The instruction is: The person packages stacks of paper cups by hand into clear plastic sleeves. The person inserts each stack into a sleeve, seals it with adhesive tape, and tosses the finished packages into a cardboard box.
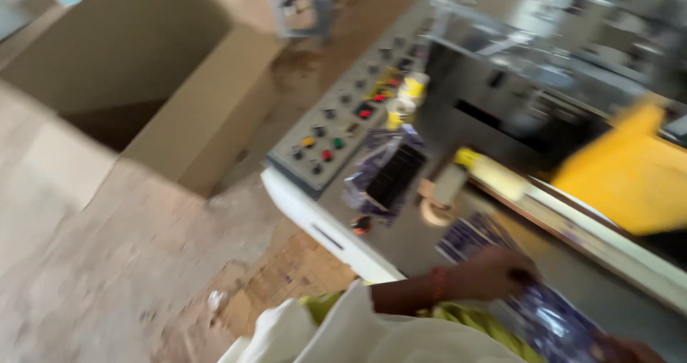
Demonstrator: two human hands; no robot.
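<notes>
The picture is motion-blurred. My left hand (494, 271), with a red thread at the wrist, rests closed on a strip of shiny purple packets (544, 319) lying on the grey machine top (401, 241). Only part of my right hand (624, 350) shows at the bottom right corner, at the near end of the same strip; its grip is unclear. A second bundle of purple packets (386, 173) lies farther along the machine top, beside the control panel.
A grey control panel (336, 130) carries several coloured buttons. A roll of tape (435, 211) and a yellow part (633, 180) sit on the machine. A large open cardboard box (193, 113) stands on the rough floor (129, 263) at the left.
</notes>
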